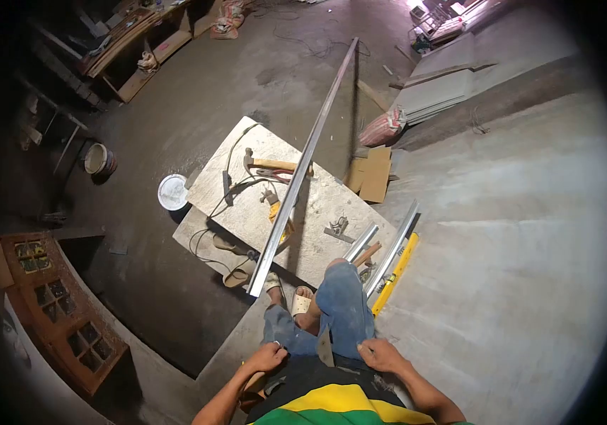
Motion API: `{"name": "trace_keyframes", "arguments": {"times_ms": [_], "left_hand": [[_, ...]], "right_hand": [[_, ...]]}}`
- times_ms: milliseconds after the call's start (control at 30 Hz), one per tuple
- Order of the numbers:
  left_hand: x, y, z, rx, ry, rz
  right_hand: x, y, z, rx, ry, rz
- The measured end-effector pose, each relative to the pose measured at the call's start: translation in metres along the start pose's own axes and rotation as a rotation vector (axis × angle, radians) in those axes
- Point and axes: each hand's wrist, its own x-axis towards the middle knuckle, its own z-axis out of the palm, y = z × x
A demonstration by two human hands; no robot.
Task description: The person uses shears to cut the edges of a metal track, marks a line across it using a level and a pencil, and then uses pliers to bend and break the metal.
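While metal channel (pixel 287 212) crosses pale board (pixel 322 202), left hand (pixel 266 356) and right hand (pixel 384 355) pinch blue shorts (pixel 346 304).

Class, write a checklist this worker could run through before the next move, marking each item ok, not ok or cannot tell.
1. No tool visible in the left hand or right hand: ok; both are at the blue trousers.
2. Long metal channel within the edges of the whitish board: not ok; both ends extend past it.
3. Hammer lying on the board: ok.
4. Toes covered: not ok; some show in the cream sandal.
5. Yellow level's reading: cannot tell; too small.
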Motion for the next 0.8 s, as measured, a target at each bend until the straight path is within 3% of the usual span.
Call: {"name": "trace_keyframes", "arguments": {"times_ms": [100,167,200,233,267,300,367,467,500,567,633,700,800], "left_hand": [[0.011,-0.018,-0.019,-0.156,-0.041,0.167],[0.02,-0.013,-0.048,-0.094,0.21,0.234],[0.026,-0.006,-0.067,-0.078,0.327,0.189],[0.031,-0.004,-0.081,-0.064,0.443,0.141],[0.049,-0.024,-0.088,-0.06,0.622,0.128],[0.073,-0.047,-0.095,-0.053,0.796,0.119],[0.102,-0.077,-0.121,-0.214,0.829,-0.053],[0.142,-0.116,-0.137,-0.103,0.881,-0.067],[0.151,-0.126,-0.143,-0.08,0.859,-0.059],[0.166,-0.141,-0.15,-0.154,0.627,-0.124],[0.156,-0.103,-0.154,-0.122,0.507,-0.113],[0.161,-0.102,-0.155,-0.178,0.43,-0.137],[0.163,-0.099,-0.152,-0.245,0.367,-0.159]], "right_hand": [[-0.007,-0.012,-0.008,0.02,-0.001,0.06],[-0.012,-0.011,-0.013,0.187,0.087,0.029],[-0.013,-0.006,-0.015,0.189,0.102,0.043],[-0.015,0.003,-0.016,0.349,0.213,0.222],[-0.014,0.015,-0.017,0.51,0.321,0.399],[-0.009,0.032,-0.018,0.516,0.334,0.414],[0.0,0.076,-0.01,0.56,0.529,0.469],[0.023,0.144,0.016,0.43,0.419,0.65],[0.036,0.184,0.04,0.454,0.431,0.669],[0.049,0.259,0.096,-0.022,0.369,0.397],[0.071,0.264,0.116,0.068,0.319,0.628],[0.097,0.246,0.108,0.441,0.237,0.773],[0.137,0.295,0.182,0.387,0.362,0.735]]}}
